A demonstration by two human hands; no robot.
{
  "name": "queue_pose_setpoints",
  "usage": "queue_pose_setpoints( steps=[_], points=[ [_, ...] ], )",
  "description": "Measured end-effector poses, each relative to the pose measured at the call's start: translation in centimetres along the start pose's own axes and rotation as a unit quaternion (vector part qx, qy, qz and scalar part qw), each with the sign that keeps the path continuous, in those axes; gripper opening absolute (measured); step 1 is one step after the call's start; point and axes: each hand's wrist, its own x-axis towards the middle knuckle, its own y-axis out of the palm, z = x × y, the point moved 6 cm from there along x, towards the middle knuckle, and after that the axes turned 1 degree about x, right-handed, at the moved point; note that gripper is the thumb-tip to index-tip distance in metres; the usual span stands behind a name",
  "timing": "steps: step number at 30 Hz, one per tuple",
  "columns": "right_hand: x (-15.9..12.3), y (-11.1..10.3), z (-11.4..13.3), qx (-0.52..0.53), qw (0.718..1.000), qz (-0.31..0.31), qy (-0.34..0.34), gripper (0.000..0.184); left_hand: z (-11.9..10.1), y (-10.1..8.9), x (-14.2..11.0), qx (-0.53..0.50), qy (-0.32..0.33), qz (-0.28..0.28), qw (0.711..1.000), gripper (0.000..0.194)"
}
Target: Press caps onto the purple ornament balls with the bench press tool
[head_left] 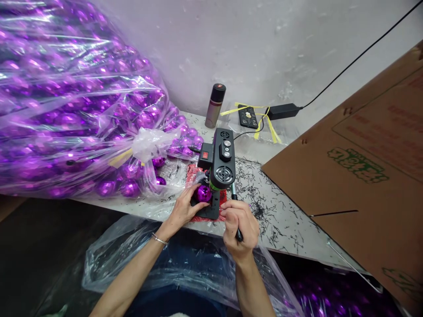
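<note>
Between the thumb and fingers of my left hand [183, 208] is a shiny purple bauble [204, 193], set at the base of a small black bench machine [223, 158]. The machine has round vents, silver buttons and a red switch on its side box. My right hand [242, 226] is wrapped round the black-gripped lever handle [234, 192] on the machine's right side. Beneath the machine lies a red plastic sheet [192, 171]. Where the bauble meets the machine is partly hidden.
A large clear bag [82, 101] full of purple baubles fills the left. Behind the machine stand a dark-capped bottle [215, 105], a phone [247, 116] and a power adapter [283, 111]. Black scraps [261, 211] litter the table on the right, beside a cardboard box [357, 167]. Clear plastic [132, 259] hangs below the edge.
</note>
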Motion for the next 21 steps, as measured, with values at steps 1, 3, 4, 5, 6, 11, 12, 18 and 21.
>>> queue_pose_setpoints(
  steps=[1,3,4,5,6,11,12,18,21],
  points=[
    [0.1,0.0,0.0,0.004,1.0,-0.005,0.008,0.02,0.1,0.0,-0.1,0.001,0.002,0.0,1.0,0.057],
    [0.6,-0.2,0.1,0.013,0.999,-0.017,0.031,0.021,0.1,0.1,-0.1,0.001,0.008,0.0,1.0,0.059],
    [0.9,-0.2,0.2,0.017,0.999,-0.022,0.042,0.021,0.2,0.1,-0.1,0.001,0.01,0.0,1.0,0.059],
    [1.2,-0.3,0.3,0.019,0.998,-0.027,0.05,0.022,0.2,0.2,-0.1,0.001,0.012,0.001,1.0,0.059],
    [1.5,-0.5,0.4,0.022,0.998,-0.033,0.056,0.022,0.2,0.2,-0.1,0.001,0.012,0.001,1.0,0.059],
    [2.6,-0.8,0.4,0.035,0.995,-0.047,0.078,0.023,-0.2,0.2,0.3,0.014,0.031,-0.002,0.999,0.057],
    [2.7,-0.8,0.4,0.037,0.995,-0.047,0.083,0.023,-0.3,0.3,0.3,0.019,0.038,0.001,0.999,0.057],
    [2.9,-0.8,0.3,0.036,0.994,-0.043,0.093,0.023,-0.8,1.3,0.7,0.033,0.067,0.033,0.997,0.059],
    [2.9,-0.9,0.4,0.033,0.995,-0.037,0.089,0.022,-0.6,1.8,0.8,0.019,0.055,0.038,0.998,0.062]
  ],
)
